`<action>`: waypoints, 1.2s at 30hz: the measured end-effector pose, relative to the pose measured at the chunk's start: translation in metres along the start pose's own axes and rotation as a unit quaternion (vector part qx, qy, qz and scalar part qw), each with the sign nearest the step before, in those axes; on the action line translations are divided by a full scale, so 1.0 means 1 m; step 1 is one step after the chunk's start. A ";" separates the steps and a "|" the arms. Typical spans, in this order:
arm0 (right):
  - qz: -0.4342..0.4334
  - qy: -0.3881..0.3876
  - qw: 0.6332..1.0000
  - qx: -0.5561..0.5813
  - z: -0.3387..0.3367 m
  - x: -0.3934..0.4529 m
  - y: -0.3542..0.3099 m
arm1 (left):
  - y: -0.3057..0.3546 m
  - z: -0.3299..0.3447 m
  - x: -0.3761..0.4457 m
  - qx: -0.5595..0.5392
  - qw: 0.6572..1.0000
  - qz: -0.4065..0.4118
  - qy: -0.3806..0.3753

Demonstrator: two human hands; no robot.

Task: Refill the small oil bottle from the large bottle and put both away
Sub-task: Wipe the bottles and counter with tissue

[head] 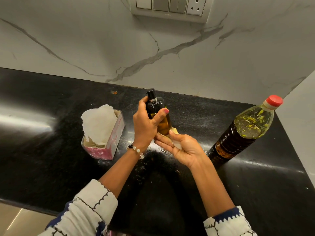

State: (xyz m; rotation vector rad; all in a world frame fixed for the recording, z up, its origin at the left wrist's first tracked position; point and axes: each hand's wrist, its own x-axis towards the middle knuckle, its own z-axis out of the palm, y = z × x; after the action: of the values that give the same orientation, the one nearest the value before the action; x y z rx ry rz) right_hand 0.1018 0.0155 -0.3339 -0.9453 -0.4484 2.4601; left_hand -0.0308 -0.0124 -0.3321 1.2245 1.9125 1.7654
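Observation:
My left hand (146, 122) grips the small oil bottle (157, 108), a dark bottle with a black cap and golden oil inside, and holds it above the black counter. Beneath it my right hand (180, 147) lies palm up, holding a crumpled tissue (174, 133) against the bottle's base. The large oil bottle (242, 132) stands upright on the counter to the right, capped in red, with dark oil in its lower half.
An opened pink tissue box (105, 133) with white tissue sticking out sits left of my hands. The black granite counter (51, 133) meets a marble wall behind, and a side wall (300, 108) rises beside the large bottle. A switch panel (170, 5) is on the wall above.

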 end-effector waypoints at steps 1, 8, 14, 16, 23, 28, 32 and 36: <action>-0.002 0.004 1.000 -0.017 -0.002 -0.001 -0.003 | -0.001 0.000 0.001 -0.006 1.000 -0.008 0.003; -0.096 0.135 0.981 -0.097 -0.026 0.013 -0.012 | -0.012 -0.003 0.006 -0.034 0.995 -0.084 0.047; -0.172 0.183 0.912 -0.323 -0.059 0.033 -0.014 | -0.024 -0.019 0.006 -0.024 0.992 -0.100 0.072; -0.151 0.232 0.876 -0.394 -0.072 0.043 -0.016 | -0.027 -0.024 0.008 -0.013 0.992 -0.098 0.081; -0.329 0.382 0.477 -0.720 -0.081 0.034 -0.013 | -0.035 -0.035 0.007 0.009 0.992 -0.100 0.079; -0.266 0.109 0.443 -0.849 -0.108 0.054 -0.005 | -0.037 -0.032 0.005 0.006 0.992 -0.102 0.069; -0.211 0.120 0.439 -0.865 -0.108 0.076 0.006 | -0.037 -0.032 0.004 0.004 0.993 -0.095 0.062; -0.226 0.010 0.457 -0.860 -0.075 0.088 0.040 | -0.040 -0.032 0.005 0.019 0.994 -0.086 0.062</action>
State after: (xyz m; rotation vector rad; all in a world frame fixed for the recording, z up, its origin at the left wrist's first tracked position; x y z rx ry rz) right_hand 0.0842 0.0383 -0.4530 -1.0248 -2.8653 0.6613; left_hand -0.0714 -0.0268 -0.3594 0.9498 2.0610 1.7596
